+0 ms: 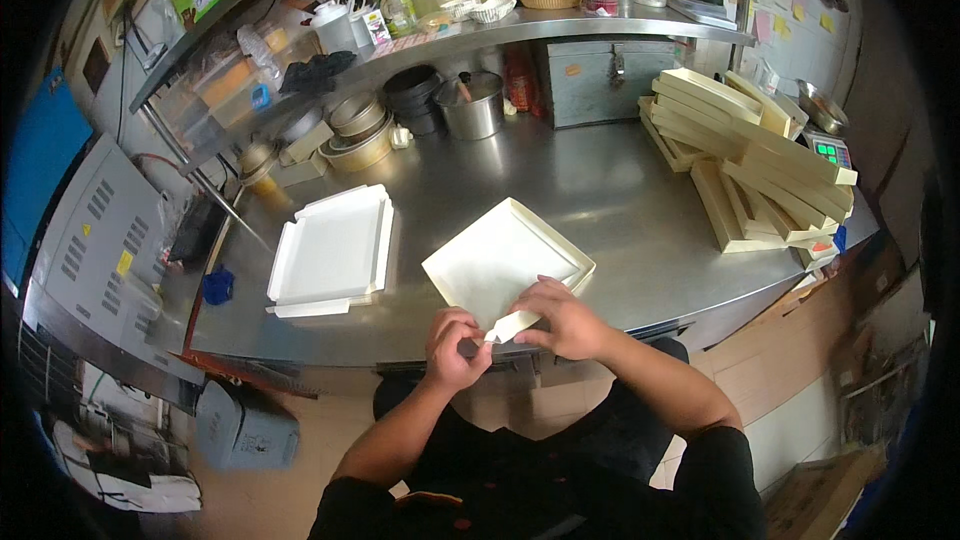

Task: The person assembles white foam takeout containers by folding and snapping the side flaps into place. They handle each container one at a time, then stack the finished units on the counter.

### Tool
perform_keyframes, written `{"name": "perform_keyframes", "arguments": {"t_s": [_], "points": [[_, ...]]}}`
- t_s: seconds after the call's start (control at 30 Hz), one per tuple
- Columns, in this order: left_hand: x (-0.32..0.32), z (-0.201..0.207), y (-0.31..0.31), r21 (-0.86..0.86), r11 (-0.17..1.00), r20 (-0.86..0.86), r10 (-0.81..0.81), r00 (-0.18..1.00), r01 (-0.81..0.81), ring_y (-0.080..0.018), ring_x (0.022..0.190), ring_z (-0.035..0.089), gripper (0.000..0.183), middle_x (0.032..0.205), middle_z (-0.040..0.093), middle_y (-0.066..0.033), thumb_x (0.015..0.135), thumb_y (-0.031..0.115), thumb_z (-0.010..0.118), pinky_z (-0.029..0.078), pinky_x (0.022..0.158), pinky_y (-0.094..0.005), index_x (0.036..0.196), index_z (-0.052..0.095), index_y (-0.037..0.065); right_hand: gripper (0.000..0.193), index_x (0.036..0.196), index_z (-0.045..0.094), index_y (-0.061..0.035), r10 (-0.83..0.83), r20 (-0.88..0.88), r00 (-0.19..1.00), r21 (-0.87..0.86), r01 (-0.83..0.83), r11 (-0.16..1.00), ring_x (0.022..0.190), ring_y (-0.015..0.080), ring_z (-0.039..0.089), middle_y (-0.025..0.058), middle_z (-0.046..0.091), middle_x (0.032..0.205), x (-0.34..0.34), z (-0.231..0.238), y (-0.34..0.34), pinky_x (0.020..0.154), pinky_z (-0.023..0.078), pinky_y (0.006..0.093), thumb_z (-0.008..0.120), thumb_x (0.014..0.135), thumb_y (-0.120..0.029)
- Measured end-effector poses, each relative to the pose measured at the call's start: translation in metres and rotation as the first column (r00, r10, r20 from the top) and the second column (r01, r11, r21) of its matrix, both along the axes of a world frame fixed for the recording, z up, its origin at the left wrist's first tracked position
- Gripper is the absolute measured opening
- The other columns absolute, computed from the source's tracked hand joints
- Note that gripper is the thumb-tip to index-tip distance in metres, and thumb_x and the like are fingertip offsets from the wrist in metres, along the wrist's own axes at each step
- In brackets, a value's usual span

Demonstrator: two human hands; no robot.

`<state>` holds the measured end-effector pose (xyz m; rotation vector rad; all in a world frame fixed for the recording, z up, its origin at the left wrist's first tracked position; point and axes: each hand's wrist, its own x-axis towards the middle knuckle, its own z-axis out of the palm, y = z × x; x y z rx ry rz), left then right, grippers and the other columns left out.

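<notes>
A shallow cream cardboard box [490, 250] with a white inside lies turned cornerwise on the steel table in front of me. Three of its sides look raised, and its near flap stands partly folded between my hands. My left hand [457, 348] pinches the flap's left end at the near corner. Farther right along that flap, my right hand [562, 320] grips it with the thumb below and the fingers over the edge. To the left lies a stack of flat cardboard blanks [330, 250], white side up, their edge flaps loosely bent.
Folded cream boxes [750, 140] are piled at the right beside a green-lit scale [830, 152]. A grey metal chest [605, 85], a steel pot [470, 105] and round tins [358, 130] stand at the back under a loaded shelf [470, 40]. A grey bin [245, 425] is on the floor at left.
</notes>
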<state>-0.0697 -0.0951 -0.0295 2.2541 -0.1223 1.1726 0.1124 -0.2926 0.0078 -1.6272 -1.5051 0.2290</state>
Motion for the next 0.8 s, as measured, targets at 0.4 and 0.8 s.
{"name": "perform_keyframes", "arguments": {"t_s": [0.4,0.8], "points": [[0.005,0.035,0.026,-0.317,0.923,-0.575,-0.369,0.730,0.217,-0.0262,0.104,0.075,0.053,0.103,0.078,-0.0081,0.089,0.002,0.083,0.057,0.097,-0.0390,0.137,0.061,0.010,0.043,0.123,0.069,-0.0126,-0.002,0.240,0.971,-0.034,0.010,0.999,0.125,0.0361,0.064,0.0102,0.069,0.125,-0.002,-0.012,0.003,0.108,0.047,0.0488,0.090,0.087,-0.023],[0.022,0.025,0.024,-0.407,0.900,-0.655,-0.408,0.636,0.159,-0.0183,0.100,0.071,0.076,0.112,0.072,-0.0096,0.083,0.002,0.094,0.056,0.087,-0.0354,0.138,0.043,0.010,0.053,0.129,0.070,-0.0079,0.335,-0.012,0.942,-0.445,-0.305,0.842,0.112,0.0454,0.071,0.0220,0.076,0.120,0.014,0.009,0.035,0.096,0.054,0.0524,0.093,0.084,-0.024]]}}
